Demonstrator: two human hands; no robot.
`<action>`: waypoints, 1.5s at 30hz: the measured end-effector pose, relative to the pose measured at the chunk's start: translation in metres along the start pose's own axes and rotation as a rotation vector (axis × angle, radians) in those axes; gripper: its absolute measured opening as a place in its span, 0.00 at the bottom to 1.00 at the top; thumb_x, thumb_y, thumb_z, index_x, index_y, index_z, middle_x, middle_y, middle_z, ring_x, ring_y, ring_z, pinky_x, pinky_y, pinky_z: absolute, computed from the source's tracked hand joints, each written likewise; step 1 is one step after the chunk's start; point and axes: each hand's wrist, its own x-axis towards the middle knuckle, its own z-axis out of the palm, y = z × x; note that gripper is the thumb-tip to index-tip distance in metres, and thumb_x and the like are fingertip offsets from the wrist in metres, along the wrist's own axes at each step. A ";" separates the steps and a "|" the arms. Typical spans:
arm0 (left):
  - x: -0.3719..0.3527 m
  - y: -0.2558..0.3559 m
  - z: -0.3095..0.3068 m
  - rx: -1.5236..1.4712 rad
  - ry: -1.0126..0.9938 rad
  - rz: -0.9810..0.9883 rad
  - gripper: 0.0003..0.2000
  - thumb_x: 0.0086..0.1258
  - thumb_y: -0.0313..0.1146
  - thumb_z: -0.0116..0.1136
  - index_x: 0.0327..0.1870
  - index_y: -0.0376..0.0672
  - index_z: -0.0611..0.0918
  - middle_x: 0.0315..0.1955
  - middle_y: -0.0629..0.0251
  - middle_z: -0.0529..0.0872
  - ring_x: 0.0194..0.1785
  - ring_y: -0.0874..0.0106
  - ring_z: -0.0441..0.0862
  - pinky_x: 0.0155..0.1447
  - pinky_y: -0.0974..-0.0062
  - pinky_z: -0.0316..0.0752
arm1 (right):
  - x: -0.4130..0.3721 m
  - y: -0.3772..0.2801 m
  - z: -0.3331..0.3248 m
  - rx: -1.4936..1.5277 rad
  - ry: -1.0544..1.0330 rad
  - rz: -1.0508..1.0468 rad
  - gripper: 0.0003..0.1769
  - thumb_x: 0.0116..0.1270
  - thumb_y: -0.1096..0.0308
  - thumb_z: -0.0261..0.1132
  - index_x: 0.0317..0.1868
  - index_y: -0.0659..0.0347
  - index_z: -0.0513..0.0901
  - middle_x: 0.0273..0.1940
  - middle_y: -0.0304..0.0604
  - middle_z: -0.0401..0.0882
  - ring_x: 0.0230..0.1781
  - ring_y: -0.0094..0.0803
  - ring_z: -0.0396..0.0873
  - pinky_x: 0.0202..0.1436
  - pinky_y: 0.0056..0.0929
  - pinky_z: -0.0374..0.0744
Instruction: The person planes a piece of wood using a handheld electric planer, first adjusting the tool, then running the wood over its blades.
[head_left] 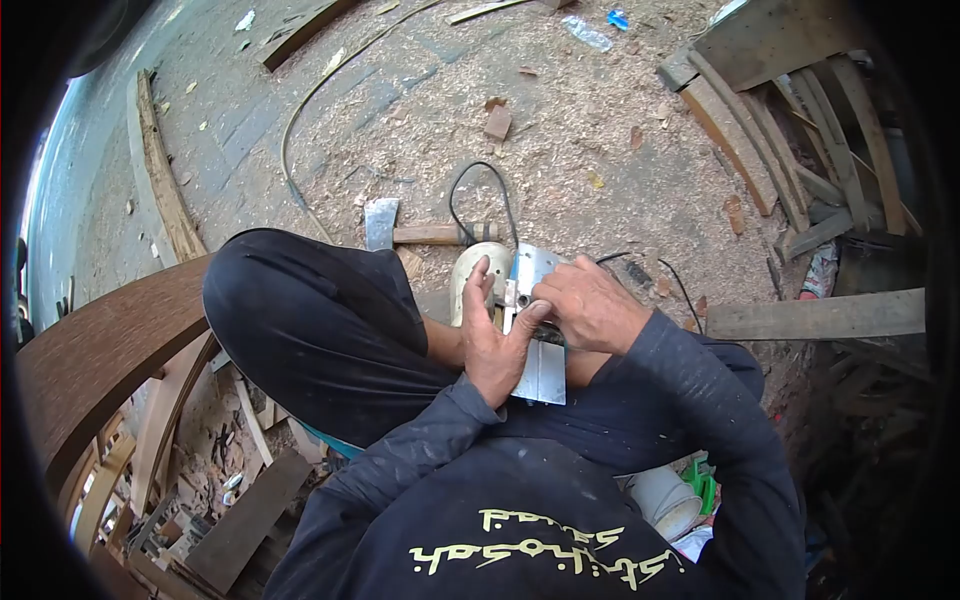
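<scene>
An electric planer (540, 372) lies across my lap with its flat metal sole facing up and its cutter opening in the middle. My left hand (492, 345) grips its left side, the fingers pointing away from me and the thumb reaching over the cutter opening. From the right, my right hand (598, 305) is closed at the same opening, its fingertips bent against the left thumb. Whatever those right fingers hold is hidden. Just beyond the planer, an axe (432, 235) with a wooden handle lies on the ground, and a black cord loops over its handle end.
Wood shavings cover the ground (390, 130). Curved wooden pieces (735, 140) are stacked at the right, near a grey board (820, 315). A large curved brown beam (120, 340) stands beside my left knee. Offcuts lie at lower left, and a white container (665, 500) sits by my right hip.
</scene>
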 end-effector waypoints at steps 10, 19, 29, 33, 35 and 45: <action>-0.002 -0.048 -0.012 -0.201 0.075 -0.397 0.27 0.91 0.40 0.49 0.81 0.28 0.72 0.68 0.46 0.84 0.68 0.65 0.81 0.75 0.68 0.74 | -0.005 -0.006 -0.003 -0.073 0.165 -0.053 0.09 0.70 0.60 0.77 0.41 0.54 0.87 0.38 0.35 0.83 0.46 0.36 0.81 0.52 0.41 0.70; 0.001 -0.043 -0.010 -0.005 0.057 -0.501 0.28 0.84 0.32 0.50 0.79 0.25 0.75 0.62 0.45 0.90 0.61 0.66 0.87 0.67 0.71 0.80 | -0.002 0.000 0.007 0.018 0.244 0.031 0.07 0.69 0.64 0.77 0.43 0.55 0.88 0.39 0.37 0.84 0.48 0.38 0.83 0.56 0.43 0.71; -0.004 -0.046 -0.005 0.076 0.080 -0.432 0.27 0.86 0.31 0.50 0.79 0.23 0.75 0.63 0.42 0.89 0.62 0.64 0.88 0.68 0.69 0.81 | -0.004 0.020 -0.033 0.174 0.349 -0.163 0.08 0.74 0.64 0.74 0.48 0.58 0.89 0.40 0.40 0.86 0.50 0.41 0.86 0.62 0.46 0.73; -0.006 -0.038 -0.002 0.038 0.074 -0.458 0.27 0.87 0.31 0.49 0.80 0.22 0.74 0.64 0.42 0.89 0.61 0.65 0.88 0.67 0.70 0.81 | -0.044 0.042 -0.012 0.181 0.194 -0.020 0.12 0.73 0.62 0.76 0.50 0.59 0.88 0.42 0.41 0.86 0.48 0.40 0.84 0.56 0.42 0.73; -0.006 -0.034 0.001 -0.015 0.080 -0.473 0.27 0.87 0.30 0.49 0.81 0.22 0.72 0.64 0.43 0.88 0.60 0.67 0.88 0.67 0.71 0.81 | -0.058 0.045 -0.009 0.184 0.156 0.027 0.12 0.74 0.61 0.75 0.50 0.59 0.88 0.42 0.41 0.86 0.48 0.40 0.84 0.54 0.42 0.72; -0.006 -0.038 -0.002 -0.013 0.069 -0.456 0.27 0.87 0.30 0.49 0.81 0.21 0.71 0.65 0.43 0.87 0.62 0.67 0.86 0.68 0.71 0.80 | -0.057 0.044 -0.001 0.199 0.176 0.003 0.12 0.75 0.60 0.75 0.44 0.60 0.85 0.37 0.42 0.80 0.43 0.42 0.81 0.55 0.42 0.71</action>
